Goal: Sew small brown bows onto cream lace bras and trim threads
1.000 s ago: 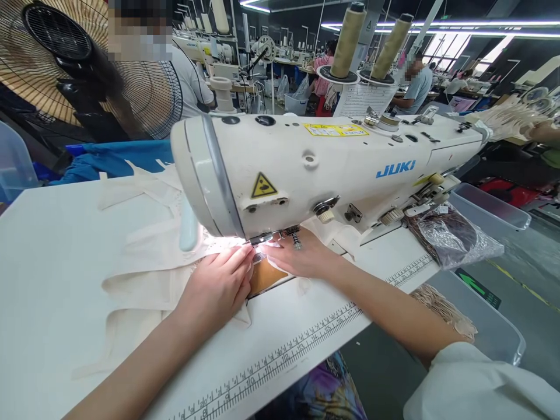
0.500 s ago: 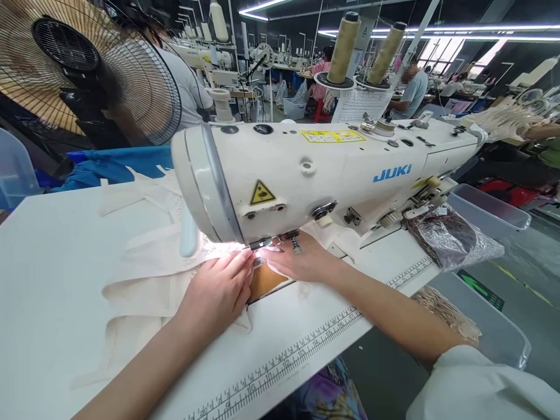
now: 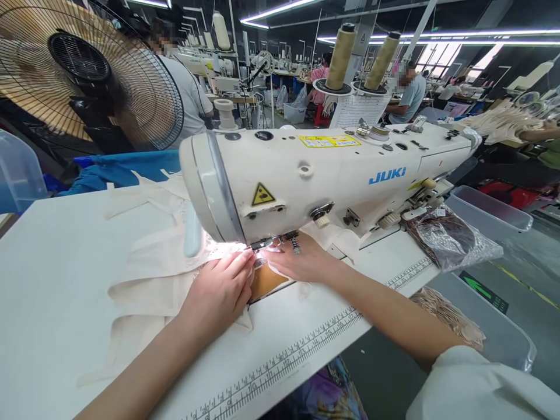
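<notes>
A white JUKI sewing machine (image 3: 297,181) stretches across the table, its needle area lit. Close to the needle, my left hand (image 3: 221,280) has its fingers together, gripping the edge of a cream fabric piece (image 3: 153,256) that spreads leftward in folds. From the right, my right hand (image 3: 301,256) reaches under the machine head. Its fingers close on the fabric beside the needle, and their tips are partly hidden by the presser parts. Between the hands a brown plate (image 3: 266,283) shows in the machine bed.
A printed ruler (image 3: 289,364) runs along the table's front edge. At right lie a plastic-wrapped bundle (image 3: 455,236) and a clear bin (image 3: 503,326) holding beige fabric. A large fan (image 3: 83,70) stands at left. Thread cones (image 3: 340,58) rise behind the machine; people sit farther back.
The camera view has shifted slightly, so the fan and background sit a little lower and farther right. Both hands stay at the needle, with no clear movement of the fabric.
</notes>
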Demonstrator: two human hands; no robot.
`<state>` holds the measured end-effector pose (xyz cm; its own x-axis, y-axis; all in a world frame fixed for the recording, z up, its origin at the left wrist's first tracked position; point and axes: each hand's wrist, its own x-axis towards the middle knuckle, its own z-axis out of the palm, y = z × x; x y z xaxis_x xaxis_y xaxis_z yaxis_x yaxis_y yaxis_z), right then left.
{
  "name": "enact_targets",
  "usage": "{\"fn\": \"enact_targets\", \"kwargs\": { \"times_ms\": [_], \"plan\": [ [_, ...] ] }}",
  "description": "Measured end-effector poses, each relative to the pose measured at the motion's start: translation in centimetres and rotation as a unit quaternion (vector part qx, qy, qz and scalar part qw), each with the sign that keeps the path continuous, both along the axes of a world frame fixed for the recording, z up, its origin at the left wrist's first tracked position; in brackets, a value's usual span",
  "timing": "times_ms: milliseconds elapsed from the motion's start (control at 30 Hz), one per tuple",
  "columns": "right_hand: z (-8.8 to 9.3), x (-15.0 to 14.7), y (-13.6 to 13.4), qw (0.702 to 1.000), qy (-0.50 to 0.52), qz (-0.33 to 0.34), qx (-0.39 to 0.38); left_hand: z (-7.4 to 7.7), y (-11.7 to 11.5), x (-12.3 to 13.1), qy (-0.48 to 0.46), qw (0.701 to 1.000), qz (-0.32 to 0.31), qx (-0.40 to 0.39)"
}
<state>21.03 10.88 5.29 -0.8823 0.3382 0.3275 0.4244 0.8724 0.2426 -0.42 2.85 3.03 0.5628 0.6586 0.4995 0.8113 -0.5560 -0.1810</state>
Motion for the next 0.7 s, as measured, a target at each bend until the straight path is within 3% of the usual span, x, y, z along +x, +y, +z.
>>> {"fn": "enact_targets", "kwargs": {
  "times_ms": [700],
  "plan": [
    [-0.74, 0.36, 0.39, 1.000, 0.009, 0.007, -0.007, -0.48, -0.25, -0.10, -0.028, 0.999, 0.015, -0.027]
  ]
}}
